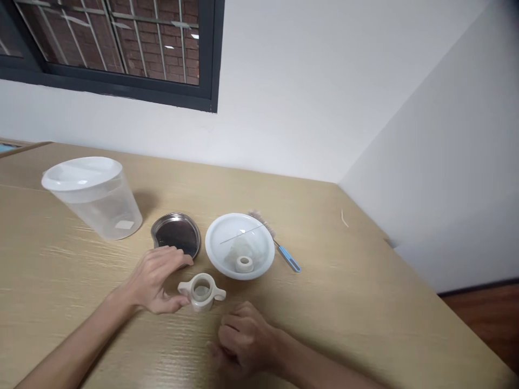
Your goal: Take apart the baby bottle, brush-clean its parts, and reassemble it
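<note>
A small cream-coloured ceramic pot (197, 305) with two side handles stands upright on the table, its round mouth facing up. Beside it is my left hand (160, 281), open, thumb and fingers spread apart. The thumb tip is at the pot's left handle; whether it presses on it I cannot tell. My right hand (245, 337) is curled into a fist just right of and nearer than the pot, partly blurred, and what is inside the fingers is hidden. Behind the pot, a white bowl (219, 259) contains a small white ring-shaped piece (244, 264) and cloudy residue.
A brush with a blue handle (290, 259) lies partly behind the bowl, with a thin wire across the bowl. Left are a dark metal dish (176, 235) and a translucent lidded plastic pitcher (109, 208). A thin pale strip (344, 218) lies right on the wooden table (344, 302).
</note>
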{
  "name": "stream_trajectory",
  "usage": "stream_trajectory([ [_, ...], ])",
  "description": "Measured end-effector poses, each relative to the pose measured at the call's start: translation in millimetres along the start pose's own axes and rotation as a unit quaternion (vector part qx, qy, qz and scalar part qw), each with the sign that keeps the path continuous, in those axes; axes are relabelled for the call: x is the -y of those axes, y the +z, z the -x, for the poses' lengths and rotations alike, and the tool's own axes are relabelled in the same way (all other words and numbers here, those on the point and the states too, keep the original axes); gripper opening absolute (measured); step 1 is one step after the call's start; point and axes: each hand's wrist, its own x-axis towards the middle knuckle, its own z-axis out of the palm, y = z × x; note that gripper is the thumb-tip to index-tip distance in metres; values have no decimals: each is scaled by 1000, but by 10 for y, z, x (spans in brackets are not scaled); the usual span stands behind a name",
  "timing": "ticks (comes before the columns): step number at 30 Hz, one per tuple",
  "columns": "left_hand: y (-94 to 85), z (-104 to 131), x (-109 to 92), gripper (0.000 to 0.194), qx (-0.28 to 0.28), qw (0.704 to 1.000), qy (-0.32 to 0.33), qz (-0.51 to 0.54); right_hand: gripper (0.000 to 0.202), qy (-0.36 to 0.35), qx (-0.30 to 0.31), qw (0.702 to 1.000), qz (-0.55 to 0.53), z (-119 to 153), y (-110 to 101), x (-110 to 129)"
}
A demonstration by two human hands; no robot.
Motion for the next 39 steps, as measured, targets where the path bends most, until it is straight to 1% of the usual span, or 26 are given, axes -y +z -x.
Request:
stream_trajectory([
  [2,65,65,24,54,10,1000,-5,-3,29,14,-18,1000,4,-42,74,32],
  [3,95,93,35,59,25,1000,-12,-2,31,19,-33,999,1,-53,107,42],
  [5,136,125,45,70,58,998,-25,5,32,22,-78,997,-17,-58,157,48],
  [7,148,117,35,76,89,995,-30,17,33,14,-105,994,-24,-41,181,37],
  [8,145,102,24,77,103,994,-31,25,34,7,-104,994,-20,-25,182,27],
  [10,131,62,-4,77,128,990,-36,45,35,2,-87,996,-9,11,159,5],
  [12,120,28,-27,78,142,987,-46,63,35,13,-67,998,-15,42,109,-12],
  [15,128,2,-41,79,154,982,-53,91,35,83,-68,993,-54,53,5,-19],
  [16,138,-3,-41,78,157,981,-53,102,36,114,-78,988,-66,47,-30,-20],
  [18,162,-15,-37,76,159,978,-53,125,37,139,-103,981,-88,29,-94,-29],
  [20,187,-31,-34,75,154,976,-54,142,38,136,-115,979,-101,17,-143,-47],
  [22,206,-49,-36,76,149,975,-51,158,40,145,-108,978,-107,19,-174,-67],
  [25,218,-75,-50,75,157,969,-51,182,41,164,-93,976,-114,35,-188,-84],
  [28,227,-93,-70,67,169,964,-63,196,41,149,-94,976,-128,47,-181,-89],
  [30,236,-95,-80,60,175,961,-70,201,42,149,-92,976,-132,54,-170,-96],
  [32,243,-89,-87,56,180,959,-77,206,42,150,-89,976,-131,64,-156,-106],
  [35,243,-73,-88,58,191,954,-93,210,42,153,-85,976,-126,77,-140,-116],
  [39,234,-69,-73,59,209,949,-108,209,40,162,-62,979,-111,67,-146,-105],
])
